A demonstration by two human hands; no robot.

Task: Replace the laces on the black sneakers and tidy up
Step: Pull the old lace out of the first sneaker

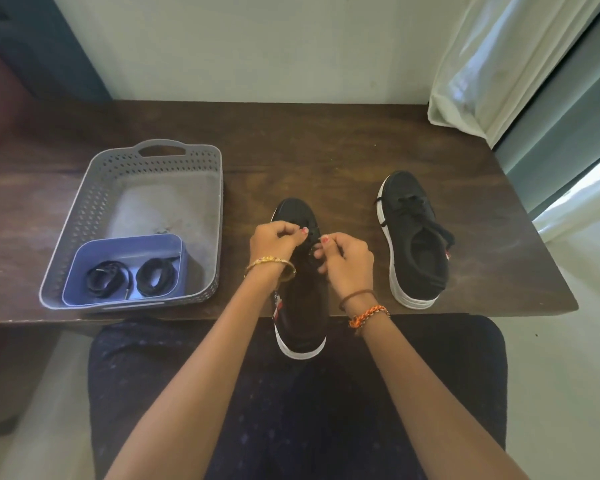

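Pinching the lace (313,237) with left hand (274,242) and right hand (349,263) over the near sneaker (300,296) on the table edge (465,306), likely to pull it loose.

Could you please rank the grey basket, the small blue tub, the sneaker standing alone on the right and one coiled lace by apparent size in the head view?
1. Grey basket, clearly the largest.
2. Sneaker on the right.
3. Small blue tub inside the basket; close to the sneaker, so that order is unsure.
4. Coiled lace, clearly the smallest.
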